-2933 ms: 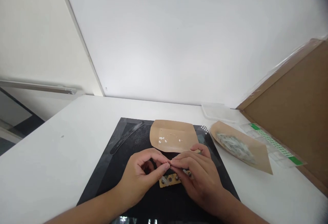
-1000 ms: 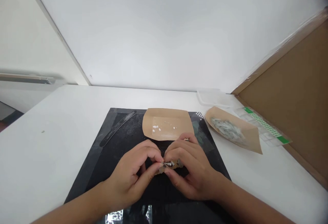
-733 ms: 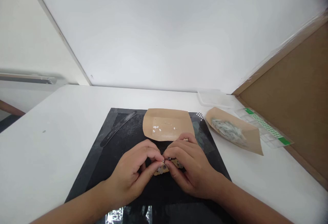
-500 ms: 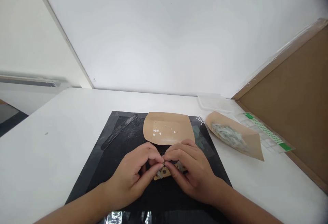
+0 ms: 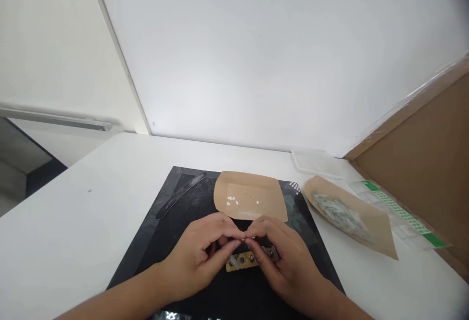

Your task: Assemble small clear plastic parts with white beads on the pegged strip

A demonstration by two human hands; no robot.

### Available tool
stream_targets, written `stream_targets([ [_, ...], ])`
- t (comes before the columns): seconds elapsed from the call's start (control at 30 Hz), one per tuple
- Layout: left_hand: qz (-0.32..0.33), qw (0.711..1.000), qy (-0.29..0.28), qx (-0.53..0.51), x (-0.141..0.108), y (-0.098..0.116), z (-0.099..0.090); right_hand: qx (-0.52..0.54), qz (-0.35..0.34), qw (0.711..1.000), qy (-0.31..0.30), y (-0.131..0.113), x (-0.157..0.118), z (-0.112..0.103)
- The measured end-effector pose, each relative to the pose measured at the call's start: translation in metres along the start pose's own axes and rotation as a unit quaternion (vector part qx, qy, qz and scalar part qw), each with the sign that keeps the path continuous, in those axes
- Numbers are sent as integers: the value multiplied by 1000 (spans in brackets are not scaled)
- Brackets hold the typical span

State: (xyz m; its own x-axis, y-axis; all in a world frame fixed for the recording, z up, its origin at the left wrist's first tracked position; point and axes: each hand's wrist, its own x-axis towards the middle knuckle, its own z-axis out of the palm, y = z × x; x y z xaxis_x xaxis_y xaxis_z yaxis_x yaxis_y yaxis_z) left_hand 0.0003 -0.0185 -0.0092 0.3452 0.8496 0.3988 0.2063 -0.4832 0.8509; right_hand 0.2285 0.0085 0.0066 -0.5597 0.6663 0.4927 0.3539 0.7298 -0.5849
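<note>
The black mat (image 5: 157, 239) sits on a white table (image 5: 66, 242), which stretches widely past the mat's left edge and in a narrower band behind its far edge. Right of the mat the room is tighter: a paper tray (image 5: 379, 227) of translucent pieces (image 5: 342, 215) lies just beside that edge, then a clear sheet with a green band (image 5: 399, 210), then a brown panel (image 5: 421, 168). A clear flat tray (image 5: 318, 162) lies beyond the mat's far right corner.

On the mat, a dark curved file (image 5: 179, 197) lies near the left edge, and a brown paper tray (image 5: 266, 190) with white flecks (image 5: 230, 201) spans the middle of the far edge. A tan strip (image 5: 247, 265) with round fittings lies on the mat's middle.

Over the mat's middle, the left hand (image 5: 196, 256) and right hand (image 5: 286, 256) meet, thumb and forefinger of each pinching small shiny bits (image 5: 252, 238). Whether these are one piece or two is too small to tell. The right hand hides part of the strip's right end. The mat's near edge is hard to make out; both forearms run off below.
</note>
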Motion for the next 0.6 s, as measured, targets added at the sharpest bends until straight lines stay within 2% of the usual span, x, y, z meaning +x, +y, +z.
stream_targets([
  [0.43, -33, 998, 44, 28, -3, 3, -1, 50, 63, 997, 15, -9, -1, 9],
  [0.6, -40, 997, 48, 47, -3, 6, -1, 36, 35, 998, 33, -10, 0, 11],
])
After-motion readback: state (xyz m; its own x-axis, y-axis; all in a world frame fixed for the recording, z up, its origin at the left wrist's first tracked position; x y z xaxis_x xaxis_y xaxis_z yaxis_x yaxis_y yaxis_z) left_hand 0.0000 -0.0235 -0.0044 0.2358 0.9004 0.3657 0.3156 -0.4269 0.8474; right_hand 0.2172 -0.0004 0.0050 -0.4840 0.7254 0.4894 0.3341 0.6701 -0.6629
